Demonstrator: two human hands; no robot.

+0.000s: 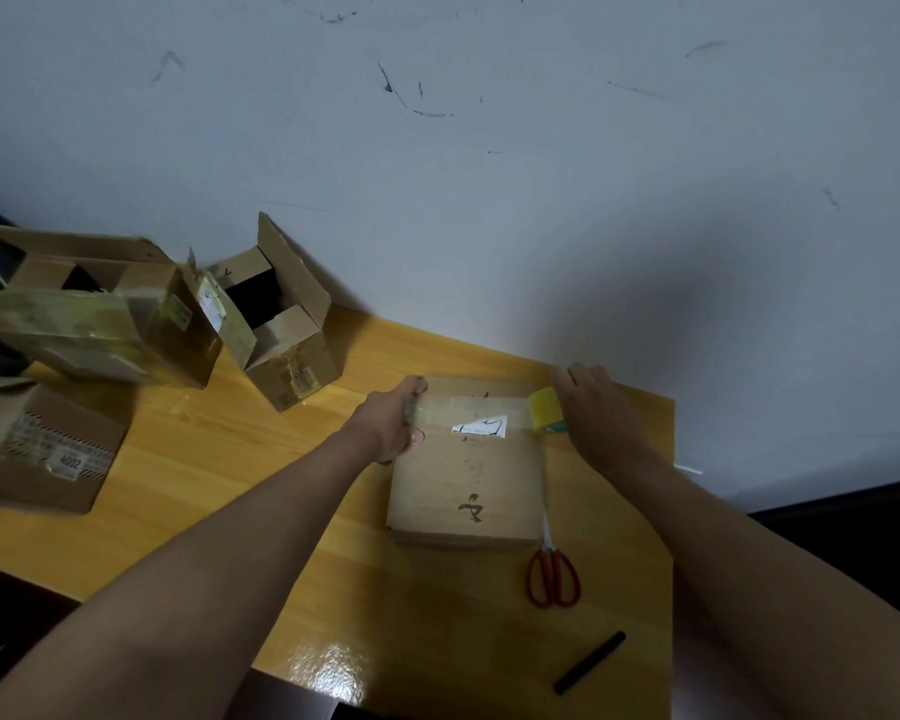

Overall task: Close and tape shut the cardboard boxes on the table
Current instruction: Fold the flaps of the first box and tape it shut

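One box closed, tape strip mid-seam: left hand gripping its end, right hand holding roll; three boxes on the surface untaped.

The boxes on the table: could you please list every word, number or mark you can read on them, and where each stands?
"4002": on the striped label of the left box.
A handwritten black character: on the closed box, near its front edge; not legible as a word.
White label scrap under the tape on that box: print too small to read.
Labels on the open box by the wall: too blurred to read.
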